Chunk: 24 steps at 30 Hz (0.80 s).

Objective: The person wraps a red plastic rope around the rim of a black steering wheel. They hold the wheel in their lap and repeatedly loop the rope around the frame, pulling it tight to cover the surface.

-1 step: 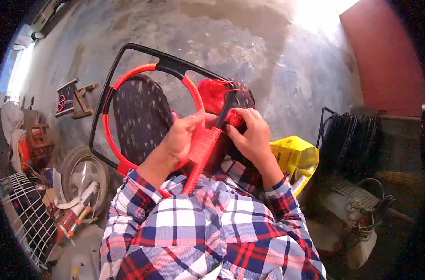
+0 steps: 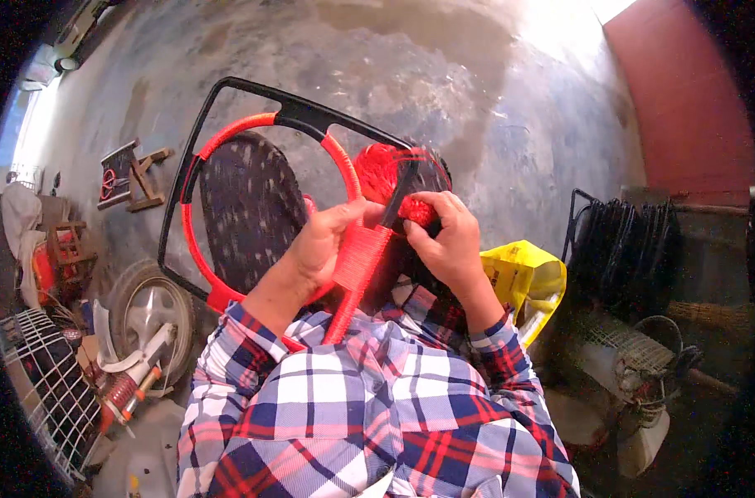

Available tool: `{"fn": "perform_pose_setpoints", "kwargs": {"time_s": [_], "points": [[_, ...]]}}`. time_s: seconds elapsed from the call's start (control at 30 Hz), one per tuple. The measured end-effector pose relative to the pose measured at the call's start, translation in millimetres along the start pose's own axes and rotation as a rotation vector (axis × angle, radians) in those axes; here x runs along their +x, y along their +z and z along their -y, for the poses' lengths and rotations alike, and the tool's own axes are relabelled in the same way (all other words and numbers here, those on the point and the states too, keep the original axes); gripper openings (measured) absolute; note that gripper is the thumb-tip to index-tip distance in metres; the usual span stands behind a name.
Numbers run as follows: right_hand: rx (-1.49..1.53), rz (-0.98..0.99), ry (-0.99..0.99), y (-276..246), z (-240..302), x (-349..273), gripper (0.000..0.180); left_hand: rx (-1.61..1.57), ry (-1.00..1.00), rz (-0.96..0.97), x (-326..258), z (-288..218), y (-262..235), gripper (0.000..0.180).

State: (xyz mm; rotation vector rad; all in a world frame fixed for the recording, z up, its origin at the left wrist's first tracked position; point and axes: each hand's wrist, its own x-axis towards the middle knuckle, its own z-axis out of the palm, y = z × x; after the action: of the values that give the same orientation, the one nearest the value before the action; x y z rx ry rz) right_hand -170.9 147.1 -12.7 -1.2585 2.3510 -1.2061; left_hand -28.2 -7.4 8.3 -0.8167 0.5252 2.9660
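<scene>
Two bare hands are on a black frame (image 2: 303, 112) held before the person's checked shirt (image 2: 353, 398), its inner ring partly covered in red cord winding (image 2: 361, 261). The left hand (image 2: 318, 249) grips the frame beside the broadest wound part — thumb along the ring, the other fingers mostly hidden behind it. The right hand (image 2: 450, 241) pinches a small red bundle (image 2: 416, 213) between thumb and bent fingers, close against a bare black bar. Just beyond lies a loose red tangle (image 2: 376, 170); a yellow bag (image 2: 514, 274) sits near the right forearm.
</scene>
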Motion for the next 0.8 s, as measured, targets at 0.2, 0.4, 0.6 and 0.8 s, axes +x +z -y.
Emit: {"fn": "perform_pose_setpoints", "kwargs": {"time_s": [0.2,0.4,0.6,0.8], "points": [[0.698,-0.071,0.34,-29,-19,-14,0.022,0.148,0.016,-0.117,4,2,-8,0.022],[1.324,-0.023,0.067,-102,-32,-27,0.034,0.283,-0.013,-0.119,8,5,-15,0.019],[1.65,-0.114,0.045,-156,-54,-24,0.033,0.321,0.015,-0.143,4,4,-7,0.017],[1.139,-0.202,0.408,-75,-2,-23,0.014,0.31,0.023,-0.136,3,2,0,0.018]]}}
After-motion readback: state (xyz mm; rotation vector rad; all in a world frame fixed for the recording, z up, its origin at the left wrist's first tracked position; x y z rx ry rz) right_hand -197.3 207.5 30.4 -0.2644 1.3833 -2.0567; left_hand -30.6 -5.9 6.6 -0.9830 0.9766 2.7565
